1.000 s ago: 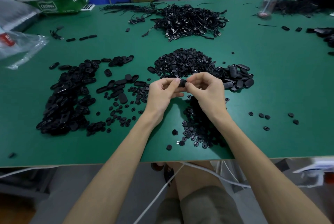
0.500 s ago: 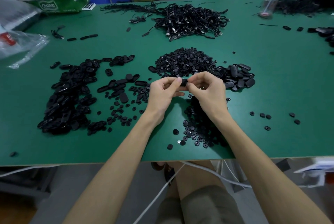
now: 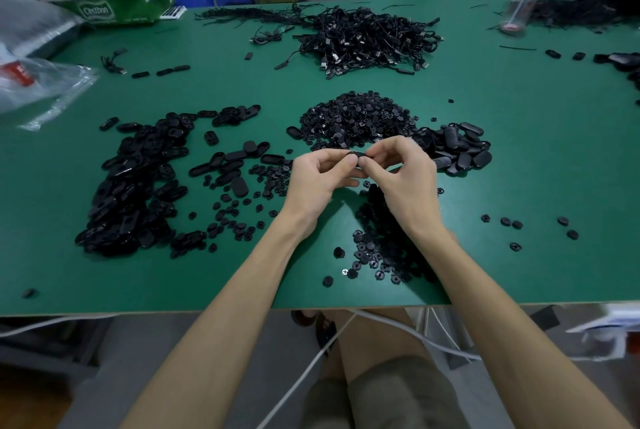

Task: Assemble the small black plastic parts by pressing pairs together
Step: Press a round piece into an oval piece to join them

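head view: unchanged over a second, fingertips of left hand (image 3: 318, 181) and right hand (image 3: 403, 183) clamp one black part (image 3: 356, 154), 6 o'clock of round-parts heap (image 3: 356, 117); pressing likely unfinished.

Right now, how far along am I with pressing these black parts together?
Possibly done: the big left pile, though I cannot confirm. In hand: left hand and right hand pinch one black part. To do: the round-piece heap and oval shells, both large.
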Action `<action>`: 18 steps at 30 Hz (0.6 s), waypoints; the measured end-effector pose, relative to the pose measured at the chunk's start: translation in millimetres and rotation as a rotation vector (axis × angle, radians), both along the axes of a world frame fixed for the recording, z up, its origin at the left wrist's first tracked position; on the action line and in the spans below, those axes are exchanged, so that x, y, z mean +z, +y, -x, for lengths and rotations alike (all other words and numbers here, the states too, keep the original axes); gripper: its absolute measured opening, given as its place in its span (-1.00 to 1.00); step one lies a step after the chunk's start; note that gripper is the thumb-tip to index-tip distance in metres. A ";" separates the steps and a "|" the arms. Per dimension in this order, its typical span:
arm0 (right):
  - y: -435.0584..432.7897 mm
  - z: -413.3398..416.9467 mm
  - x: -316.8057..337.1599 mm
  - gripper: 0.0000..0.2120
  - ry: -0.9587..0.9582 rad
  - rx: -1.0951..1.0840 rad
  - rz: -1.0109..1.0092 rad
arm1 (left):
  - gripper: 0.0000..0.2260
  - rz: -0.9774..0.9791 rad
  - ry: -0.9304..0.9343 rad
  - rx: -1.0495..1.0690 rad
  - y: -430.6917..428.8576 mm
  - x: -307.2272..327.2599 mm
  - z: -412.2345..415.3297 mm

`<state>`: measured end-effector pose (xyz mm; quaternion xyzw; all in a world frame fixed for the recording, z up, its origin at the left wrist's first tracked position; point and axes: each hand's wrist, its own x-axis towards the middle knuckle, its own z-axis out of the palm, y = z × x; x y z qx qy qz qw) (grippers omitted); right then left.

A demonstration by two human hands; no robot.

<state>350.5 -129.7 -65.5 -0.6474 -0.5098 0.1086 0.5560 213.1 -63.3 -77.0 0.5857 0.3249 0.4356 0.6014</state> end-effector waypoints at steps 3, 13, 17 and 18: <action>0.7 -0.9 0.0 -0.74 0.026 -0.019 -0.005 | -0.88 0.004 -0.011 -0.012 0.2 0.8 0.7; 2.4 -3.5 -2.3 -0.93 0.109 0.005 -0.014 | -0.93 -0.076 0.090 0.024 -1.5 -0.6 -2.4; 4.4 -5.4 -3.8 -0.91 0.158 0.053 -0.026 | -0.87 -0.131 0.152 0.018 -1.6 -0.8 -3.0; 5.0 -6.0 -4.2 -0.90 0.172 0.066 -0.029 | -0.87 -0.143 0.165 0.016 -1.9 -0.5 -3.2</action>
